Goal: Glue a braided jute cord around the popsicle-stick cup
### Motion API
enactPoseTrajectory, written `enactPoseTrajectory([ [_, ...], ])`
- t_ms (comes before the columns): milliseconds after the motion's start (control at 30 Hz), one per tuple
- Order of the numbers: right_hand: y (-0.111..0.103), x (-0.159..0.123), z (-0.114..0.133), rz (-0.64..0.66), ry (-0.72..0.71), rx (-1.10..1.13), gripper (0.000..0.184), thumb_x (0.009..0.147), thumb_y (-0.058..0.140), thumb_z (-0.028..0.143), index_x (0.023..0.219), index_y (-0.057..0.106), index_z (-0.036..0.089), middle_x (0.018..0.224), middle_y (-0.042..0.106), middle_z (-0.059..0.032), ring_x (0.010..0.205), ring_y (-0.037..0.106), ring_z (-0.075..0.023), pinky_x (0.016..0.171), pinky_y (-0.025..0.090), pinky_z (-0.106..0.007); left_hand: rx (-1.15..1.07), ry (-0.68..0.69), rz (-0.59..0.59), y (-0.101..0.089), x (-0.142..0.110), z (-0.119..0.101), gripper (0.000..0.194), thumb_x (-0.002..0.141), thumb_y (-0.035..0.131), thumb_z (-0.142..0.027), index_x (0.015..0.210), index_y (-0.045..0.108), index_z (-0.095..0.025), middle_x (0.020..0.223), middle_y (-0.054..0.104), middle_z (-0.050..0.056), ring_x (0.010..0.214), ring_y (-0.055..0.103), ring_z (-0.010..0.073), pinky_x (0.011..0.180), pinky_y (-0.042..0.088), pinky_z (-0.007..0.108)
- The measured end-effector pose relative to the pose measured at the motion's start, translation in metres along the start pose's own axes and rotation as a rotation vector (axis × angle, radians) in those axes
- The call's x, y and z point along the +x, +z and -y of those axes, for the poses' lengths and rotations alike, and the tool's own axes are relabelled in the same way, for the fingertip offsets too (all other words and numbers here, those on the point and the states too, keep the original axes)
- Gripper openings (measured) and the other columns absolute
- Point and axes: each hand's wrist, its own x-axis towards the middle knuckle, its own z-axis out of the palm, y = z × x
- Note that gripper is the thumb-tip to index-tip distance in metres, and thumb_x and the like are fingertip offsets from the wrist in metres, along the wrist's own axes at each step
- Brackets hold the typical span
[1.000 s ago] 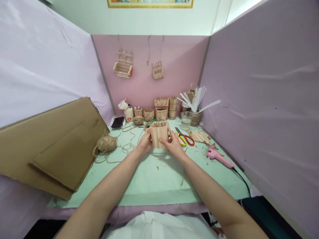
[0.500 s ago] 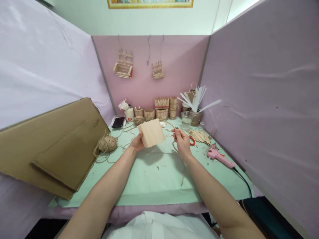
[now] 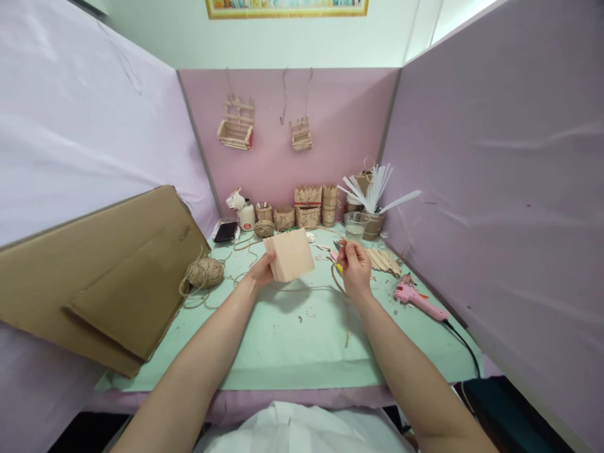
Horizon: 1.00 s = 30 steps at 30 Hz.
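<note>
While white paper-like strips fan upward from a brown round pot [image 3: 372, 225], the left hand [image 3: 262, 269] grips a pale wooden-stick box [image 3: 289, 254] tilted above the mint-green table; the right hand [image 3: 355, 259], raised beside it, pinches brown twine [image 3: 336, 277].

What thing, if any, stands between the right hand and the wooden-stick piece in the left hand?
Nothing visible stands between the right hand and the wooden-stick piece in the left hand. A cord loop shows beside the right hand.
</note>
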Motion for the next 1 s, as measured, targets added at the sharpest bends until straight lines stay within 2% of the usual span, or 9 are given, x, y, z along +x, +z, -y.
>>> enactPoseTrajectory([
  [67, -0.001, 0.001, 0.001, 0.007, -0.02, 0.031, 0.037, 0.08, 0.054, 0.057, 0.089, 0.059, 0.021, 0.063, 0.043, 0.0033, 0.054, 0.036, -0.0097, 0.051, 0.032, -0.024, 0.055, 0.05, -0.089, 0.007, 0.004, 0.004, 0.089, 0.054, 0.081, -0.047, 0.131, 0.043, -0.022, 0.128, 0.055, 0.015, 0.121, 0.049, 0.0352, 0.098, 0.04, 0.05],
  [133, -0.003, 0.002, 0.0, 0.047, -0.04, 0.068, 0.034, 0.08, 0.056, 0.054, 0.088, 0.06, 0.021, 0.063, 0.043, 0.0033, 0.056, 0.038, -0.0098, 0.054, 0.034, -0.024, 0.175, 0.173, -0.165, 0.011, 0.008, 0.009, 0.101, 0.052, 0.085, -0.034, 0.137, 0.032, -0.026, 0.137, 0.048, 0.012, 0.125, 0.045, 0.0315, 0.102, 0.039, 0.047],
  [267, -0.011, 0.007, -0.002, 0.251, -0.017, 0.019, 0.029, 0.079, 0.059, 0.049, 0.082, 0.064, 0.021, 0.064, 0.05, 0.0015, 0.061, 0.045, -0.0118, 0.061, 0.038, -0.026, 0.428, 0.31, -0.231, 0.009, 0.013, 0.019, 0.112, 0.05, 0.085, -0.027, 0.142, 0.021, -0.025, 0.144, 0.036, 0.013, 0.132, 0.037, 0.0268, 0.109, 0.031, 0.042],
  [367, -0.021, 0.012, 0.003, 0.481, 0.067, -0.11, 0.025, 0.079, 0.061, 0.045, 0.08, 0.066, 0.02, 0.072, 0.059, -0.0012, 0.07, 0.051, -0.0137, 0.067, 0.041, -0.027, 0.554, 0.325, -0.221, 0.002, 0.014, 0.023, 0.111, 0.049, 0.085, -0.027, 0.141, 0.022, -0.021, 0.144, 0.035, 0.015, 0.133, 0.035, 0.0273, 0.111, 0.027, 0.042],
  [500, -0.033, 0.017, 0.016, 0.806, 0.178, -0.281, 0.021, 0.081, 0.061, 0.038, 0.081, 0.069, 0.019, 0.084, 0.064, -0.0035, 0.081, 0.055, -0.0152, 0.077, 0.041, -0.028, 0.562, 0.281, -0.142, -0.002, 0.012, 0.019, 0.113, 0.051, 0.084, -0.027, 0.142, 0.018, -0.02, 0.145, 0.032, 0.016, 0.134, 0.034, 0.0278, 0.111, 0.027, 0.041],
  [600, -0.037, 0.017, 0.022, 0.909, 0.196, -0.211, 0.017, 0.079, 0.063, 0.035, 0.08, 0.069, 0.019, 0.085, 0.065, -0.0037, 0.084, 0.057, -0.0157, 0.081, 0.042, -0.029, 0.525, 0.216, -0.097, -0.001, 0.008, 0.012, 0.116, 0.051, 0.083, -0.026, 0.143, 0.013, -0.02, 0.146, 0.03, 0.017, 0.134, 0.032, 0.0284, 0.111, 0.026, 0.042],
  [700, -0.037, 0.015, 0.023, 0.945, 0.209, -0.078, 0.018, 0.076, 0.066, 0.037, 0.077, 0.068, 0.019, 0.081, 0.064, -0.0041, 0.081, 0.058, -0.017, 0.079, 0.044, -0.032, 0.509, 0.18, -0.1, 0.0, 0.006, 0.007, 0.12, 0.05, 0.084, -0.025, 0.144, 0.011, -0.02, 0.148, 0.028, 0.018, 0.136, 0.029, 0.0289, 0.113, 0.022, 0.042],
  [800, -0.034, 0.014, 0.02, 0.94, 0.26, -0.205, 0.019, 0.076, 0.063, 0.035, 0.077, 0.068, 0.017, 0.077, 0.065, -0.0041, 0.073, 0.057, -0.0155, 0.073, 0.044, -0.03, 0.513, 0.183, -0.108, 0.001, 0.005, 0.006, 0.119, 0.049, 0.084, -0.025, 0.144, 0.013, -0.018, 0.149, 0.024, 0.018, 0.138, 0.026, 0.0285, 0.114, 0.019, 0.041],
  [1000, -0.032, 0.021, -0.003, 0.537, 0.195, -0.612, 0.025, 0.076, 0.055, 0.036, 0.084, 0.068, 0.016, 0.062, 0.06, 0.0, 0.056, 0.049, -0.0117, 0.056, 0.038, -0.024, 0.47, 0.182, -0.103, 0.005, 0.006, 0.003, 0.12, 0.05, 0.084, -0.025, 0.145, 0.009, -0.019, 0.149, 0.026, 0.018, 0.135, 0.032, 0.0284, 0.112, 0.025, 0.041],
])
